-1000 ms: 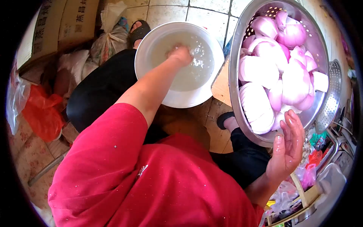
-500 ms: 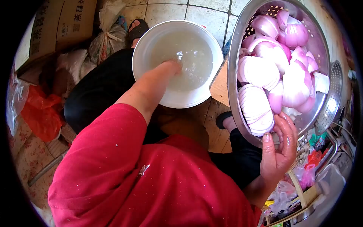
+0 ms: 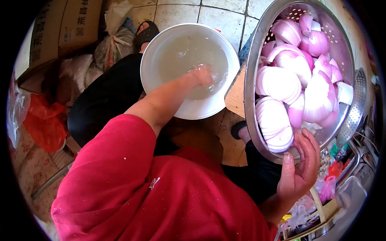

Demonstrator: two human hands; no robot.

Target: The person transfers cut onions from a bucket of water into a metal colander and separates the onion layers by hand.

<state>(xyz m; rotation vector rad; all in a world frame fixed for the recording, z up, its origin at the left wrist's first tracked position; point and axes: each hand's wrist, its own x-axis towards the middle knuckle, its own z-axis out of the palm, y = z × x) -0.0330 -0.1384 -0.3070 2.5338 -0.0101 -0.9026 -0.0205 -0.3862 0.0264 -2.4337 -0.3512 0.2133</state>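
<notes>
Cloudy water partly fills a white basin (image 3: 197, 110). My left hand (image 3: 203, 75) is dipped in it right of the middle; its fingers are hidden by water and blur. To the right, a perforated metal colander (image 3: 252, 86) holds several pieces of peeled purple onion (image 3: 319, 100), with sliced onion (image 3: 274, 124) near its front left. My right hand (image 3: 299, 160), wet, has its fingers curled over the colander's near rim, close to the onions, with the thumb outside against the rim.
A wooden board edge (image 3: 236, 94) shows between basin and colander. Another perforated metal strainer (image 3: 354, 108) is at the far right. Cardboard boxes (image 3: 76, 28), a tied plastic bag (image 3: 114, 46) and a red bag (image 3: 44, 122) lie left. A sandalled foot (image 3: 144, 34) is beside the basin.
My left hand has shifted within the basin, first toward the near left, then right. My right hand has gone from raised fingers beside the colander to holding its rim.
</notes>
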